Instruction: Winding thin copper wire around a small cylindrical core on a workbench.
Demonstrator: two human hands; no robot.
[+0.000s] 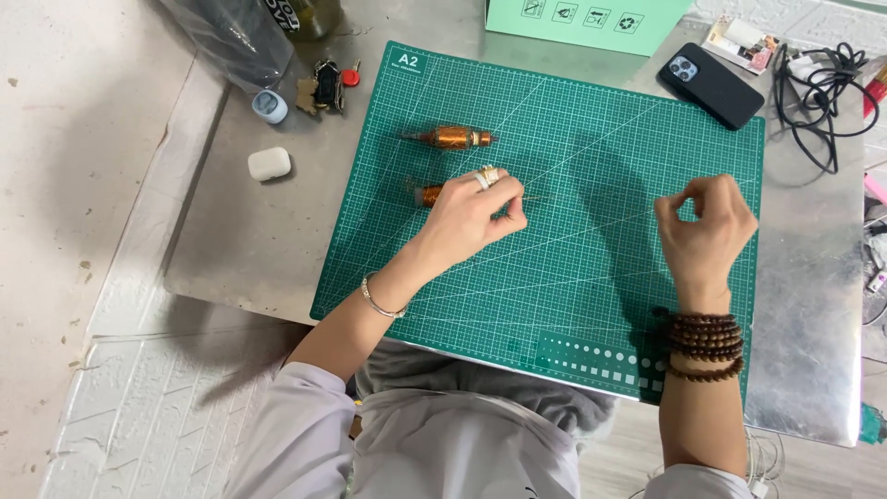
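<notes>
On a green cutting mat [554, 268] lie two copper-wound motor armatures. The far armature [450, 138] lies free. The near armature [427, 195] is partly hidden under my left hand [476, 214], which rests on it with fingers closed around its right end; a thin shaft tip pokes out to the right. My right hand [702, 226] hovers over the mat's right side, thumb and fingers pinched together; a very thin wire may run between the hands, but it is too fine to be sure. Rings are on my left fingers, wooden bead bracelets on my right wrist.
The mat lies on a metal table [259, 240]. A mint-green box [587, 20] stands at the back, a black phone [710, 85] and tangled black cables [822, 79] at back right. Keys [325, 85], a small white case [269, 164] and a plastic bag [231, 37] sit at left.
</notes>
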